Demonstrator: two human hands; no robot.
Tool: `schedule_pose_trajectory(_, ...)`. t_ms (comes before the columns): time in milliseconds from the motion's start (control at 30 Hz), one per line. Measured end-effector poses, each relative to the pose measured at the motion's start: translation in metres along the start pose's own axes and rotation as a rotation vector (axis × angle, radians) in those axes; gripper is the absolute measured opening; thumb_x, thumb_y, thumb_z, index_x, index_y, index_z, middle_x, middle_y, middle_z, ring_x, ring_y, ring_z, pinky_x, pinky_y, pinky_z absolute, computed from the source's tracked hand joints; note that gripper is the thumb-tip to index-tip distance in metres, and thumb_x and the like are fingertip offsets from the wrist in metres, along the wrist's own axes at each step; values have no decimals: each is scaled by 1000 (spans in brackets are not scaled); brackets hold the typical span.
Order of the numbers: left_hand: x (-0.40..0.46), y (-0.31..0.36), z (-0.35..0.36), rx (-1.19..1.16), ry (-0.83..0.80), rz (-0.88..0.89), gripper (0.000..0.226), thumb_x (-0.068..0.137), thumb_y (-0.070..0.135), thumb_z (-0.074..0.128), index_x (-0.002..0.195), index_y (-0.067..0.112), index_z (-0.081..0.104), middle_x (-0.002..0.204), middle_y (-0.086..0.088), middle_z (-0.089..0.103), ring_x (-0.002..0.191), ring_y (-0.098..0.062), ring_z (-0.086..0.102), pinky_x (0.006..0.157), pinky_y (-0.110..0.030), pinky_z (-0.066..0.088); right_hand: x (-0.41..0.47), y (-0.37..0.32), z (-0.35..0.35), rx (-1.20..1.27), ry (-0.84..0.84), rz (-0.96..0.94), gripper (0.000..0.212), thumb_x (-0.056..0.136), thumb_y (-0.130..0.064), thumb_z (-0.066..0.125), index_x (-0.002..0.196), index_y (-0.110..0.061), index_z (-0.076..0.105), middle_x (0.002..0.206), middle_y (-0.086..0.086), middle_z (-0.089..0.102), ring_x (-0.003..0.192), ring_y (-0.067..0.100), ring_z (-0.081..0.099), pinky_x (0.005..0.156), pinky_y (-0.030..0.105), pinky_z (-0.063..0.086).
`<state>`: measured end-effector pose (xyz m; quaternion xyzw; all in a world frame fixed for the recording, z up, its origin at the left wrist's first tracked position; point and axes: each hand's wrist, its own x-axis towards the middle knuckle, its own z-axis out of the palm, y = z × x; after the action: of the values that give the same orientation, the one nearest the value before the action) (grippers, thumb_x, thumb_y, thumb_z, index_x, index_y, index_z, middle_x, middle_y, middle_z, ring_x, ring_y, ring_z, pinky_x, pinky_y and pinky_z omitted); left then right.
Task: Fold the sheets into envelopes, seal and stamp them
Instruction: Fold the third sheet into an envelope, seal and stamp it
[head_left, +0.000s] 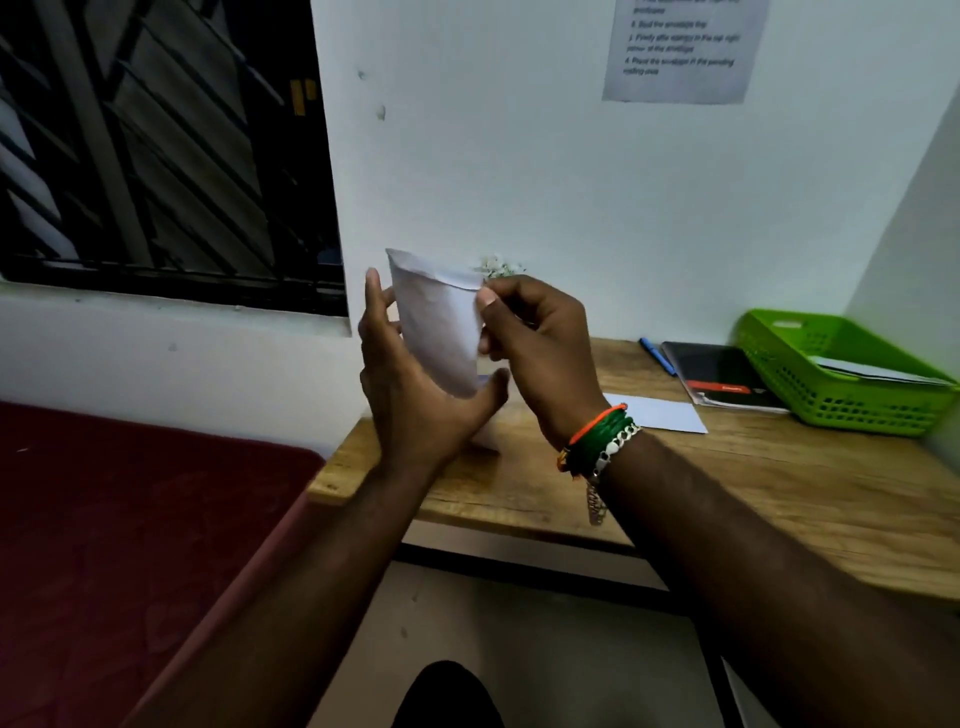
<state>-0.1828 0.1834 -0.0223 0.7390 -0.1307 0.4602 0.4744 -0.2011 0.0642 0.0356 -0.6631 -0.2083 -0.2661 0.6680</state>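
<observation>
We held the envelope (439, 325) upright above the left end of the desk (727, 483), left hand (415, 395) cupping its bottom and side, right hand (535, 348) pinching its top corner.

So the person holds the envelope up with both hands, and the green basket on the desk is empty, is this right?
Not quite. The head view shows the green basket is not empty: white paper lies inside it. The rest holds: the left hand and the right hand hold the envelope above the desk.
</observation>
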Motion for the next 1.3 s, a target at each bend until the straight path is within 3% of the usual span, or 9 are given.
schedule_pose_trajectory(133, 13, 32, 35, 238, -107, 7, 113, 64, 48, 76, 159, 28, 18, 150, 3, 38, 134, -22, 41, 103, -47, 39, 2, -2, -41, 24, 108, 15, 12, 96, -6, 62, 102, 3, 67, 75, 12, 61, 64, 20, 58, 61, 31, 51)
schedule_pose_trajectory(233, 20, 40, 60, 548, -218, 307, 105, 71, 45, 72, 160, 30, 19, 148, 0, 40, 126, -27, 42, 98, -46, 33, 3, 6, -82, -146, 149, -63, 30, 87, -10, 71, 117, -13, 65, 103, 6, 69, 85, 26, 66, 72, 39, 59)
schedule_pose_trajectory(333, 27, 42, 88, 646, -291, 504, 101, 78, 41, 71, 162, 29, 17, 150, -2, 39, 128, -30, 39, 98, -49, 30, 8, 21, -122, -379, 87, -49, 52, 77, -15, 78, 124, -22, 57, 109, 1, 68, 95, 18, 68, 76, 41, 60)
schedule_pose_trajectory(467, 32, 37, 130, 728, -450, 617, 117, 69, 26, 82, 162, 32, 11, 154, -2, 34, 132, -31, 38, 104, -52, 25, 21, 53, -165, -413, 125, 92, 35, 83, -15, 76, 115, -20, 63, 101, -3, 75, 91, 12, 73, 80, 43, 61)
schedule_pose_trajectory(633, 28, 18, 177, 780, -566, 625, 117, 70, 3, 72, 162, 37, 7, 162, 1, 27, 138, -32, 37, 109, -57, 21, 41, 97, -202, -377, 163, 197, 12, 92, -10, 67, 91, -21, 70, 75, -2, 74, 68, 12, 68, 66, 38, 54)
schedule_pose_trajectory(733, 19, 3, 200, 780, -576, 613, 113, 70, -2, 65, 161, 39, 12, 165, 4, 24, 138, -31, 37, 111, -55, 18, 48, 120, -215, -438, 135, 214, 11, 90, -24, 63, 96, -22, 72, 83, 12, 73, 76, 29, 68, 69, 52, 55)
schedule_pose_trajectory(800, 8, -9, 213, 754, -575, 588, 113, 68, 0, 66, 161, 40, 15, 166, 5, 23, 138, -31, 37, 113, -54, 18, 51, 132, -224, -473, 113, 216, 15, 90, -22, 59, 94, -23, 73, 84, 10, 73, 81, 31, 69, 72, 53, 57)
schedule_pose_trajectory(1033, 7, -34, 224, 647, -607, 490, 121, 61, 27, 77, 160, 43, 9, 161, 2, 28, 141, -27, 35, 115, -54, 15, 50, 151, -230, -314, 108, 290, 52, 97, 3, 45, 68, -31, 71, 64, -19, 64, 66, -1, 56, 64, 19, 44)
schedule_pose_trajectory(1300, 13, -51, 225, 515, -655, 374, 124, 56, 39, 76, 160, 41, 9, 146, 8, 37, 140, -21, 34, 118, -48, 12, 51, 151, -240, -229, 108, 448, 21, 96, -8, 58, 92, -15, 77, 79, 9, 68, 73, 22, 60, 63, 28, 46)
